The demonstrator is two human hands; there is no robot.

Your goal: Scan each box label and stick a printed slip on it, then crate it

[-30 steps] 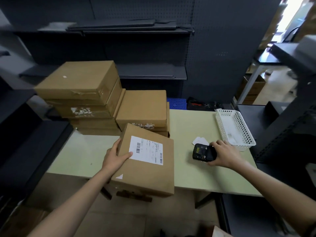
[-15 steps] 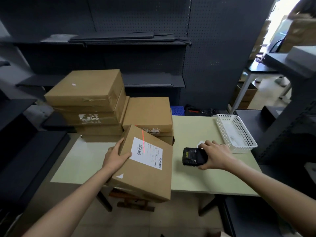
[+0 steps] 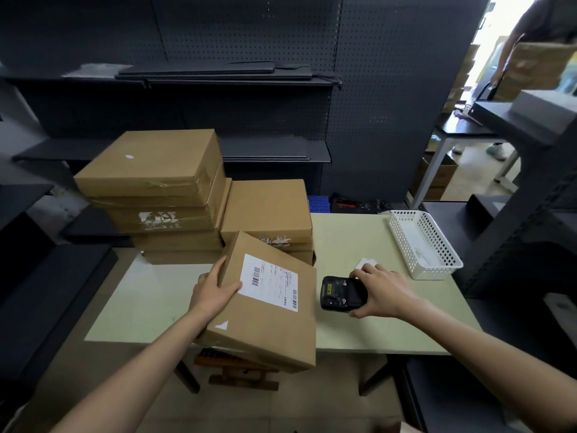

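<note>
Box (image 3: 265,303), tilted off the table (image 3: 359,335) edge at six o'clock, is gripped by left hand (image 3: 212,290); right hand (image 3: 382,292) clasps scanner (image 3: 342,293) at three o'clock. Risk: one-handed grip slips, dropping the box.

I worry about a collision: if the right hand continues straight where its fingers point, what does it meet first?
Probably the labelled box in the left hand; the right hand aims its scanner there, depth unclear.
</note>
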